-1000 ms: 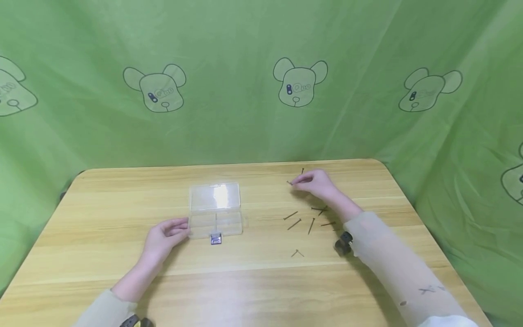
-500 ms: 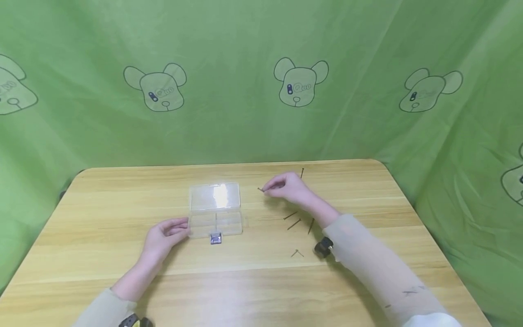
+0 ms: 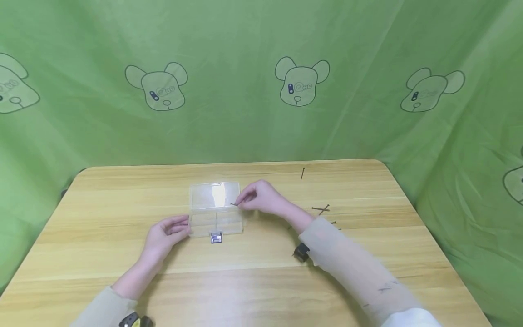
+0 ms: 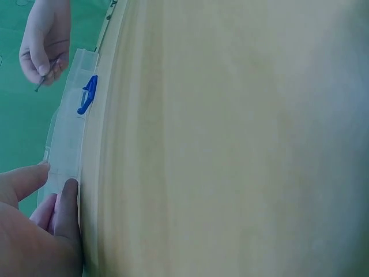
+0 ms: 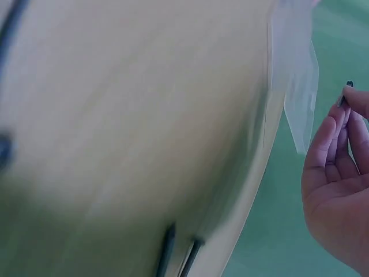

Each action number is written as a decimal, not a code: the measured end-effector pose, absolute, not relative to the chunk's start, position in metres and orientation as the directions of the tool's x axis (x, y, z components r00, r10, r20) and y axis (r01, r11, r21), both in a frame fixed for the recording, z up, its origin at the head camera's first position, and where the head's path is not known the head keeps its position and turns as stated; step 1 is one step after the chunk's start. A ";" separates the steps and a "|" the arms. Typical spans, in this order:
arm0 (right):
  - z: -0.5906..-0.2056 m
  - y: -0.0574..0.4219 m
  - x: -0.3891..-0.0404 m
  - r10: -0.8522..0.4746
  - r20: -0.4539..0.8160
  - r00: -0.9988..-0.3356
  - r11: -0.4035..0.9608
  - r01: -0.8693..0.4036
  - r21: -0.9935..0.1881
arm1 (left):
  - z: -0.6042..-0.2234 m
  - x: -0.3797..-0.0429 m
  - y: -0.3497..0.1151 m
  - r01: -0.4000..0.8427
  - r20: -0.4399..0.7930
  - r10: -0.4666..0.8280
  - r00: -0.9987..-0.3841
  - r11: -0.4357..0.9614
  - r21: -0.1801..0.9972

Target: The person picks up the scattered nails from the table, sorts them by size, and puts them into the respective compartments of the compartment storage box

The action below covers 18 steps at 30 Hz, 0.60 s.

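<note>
A clear plastic compartment box lies on the table with its lid laid back and a blue latch at its front. My left hand holds the box at its left end, thumb and fingers bent around the corner. Over the right side of the lid, my right hand pinches a thin dark screw between thumb and fingertips. The screw's head end sticks out toward the left, as the left wrist view also shows for the screw. No screws can be made out inside the box.
Crossed screws lie right of the right forearm, with others partly covered by the sleeve. A lone screw lies near the back edge of the wooden table. Behind hangs a green curtain printed with bear heads.
My right hand has carried the screw leftward and slightly nearer, from the table's back right to above the box lid. The left hand and box stay where they were.
</note>
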State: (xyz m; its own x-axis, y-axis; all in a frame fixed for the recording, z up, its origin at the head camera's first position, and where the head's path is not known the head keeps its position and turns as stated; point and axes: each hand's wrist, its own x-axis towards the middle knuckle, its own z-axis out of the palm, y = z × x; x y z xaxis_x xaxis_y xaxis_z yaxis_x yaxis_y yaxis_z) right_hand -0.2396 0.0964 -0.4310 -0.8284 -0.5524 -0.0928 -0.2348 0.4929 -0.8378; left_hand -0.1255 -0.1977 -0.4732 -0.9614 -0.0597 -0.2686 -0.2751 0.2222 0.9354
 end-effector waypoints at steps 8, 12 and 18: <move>-0.435 0.077 -0.234 -0.637 -0.064 -0.768 0.519 -0.367 -0.772 | -0.475 -0.127 -0.198 -0.270 -0.264 -0.059 -0.963 0.231 0.935; -0.437 0.072 -0.233 -0.654 -0.046 -0.755 0.543 -0.426 -0.724 | -0.476 -0.128 -0.198 -0.273 -0.266 -0.062 -0.962 0.234 0.933; -0.440 0.069 -0.231 -0.667 -0.027 -0.744 0.562 -0.479 -0.674 | -0.477 -0.128 -0.198 -0.268 -0.260 -0.063 -0.963 0.249 0.931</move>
State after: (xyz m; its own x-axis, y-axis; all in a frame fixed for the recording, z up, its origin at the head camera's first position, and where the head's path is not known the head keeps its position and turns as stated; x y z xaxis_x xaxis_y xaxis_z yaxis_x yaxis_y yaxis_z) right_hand -0.2310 0.0687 -0.4397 -0.7444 -0.6672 -0.0269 -0.4795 0.5621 -0.6738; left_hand -0.1279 -0.1979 -0.4773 -0.9634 -0.0632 -0.2605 -0.2679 0.2491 0.9307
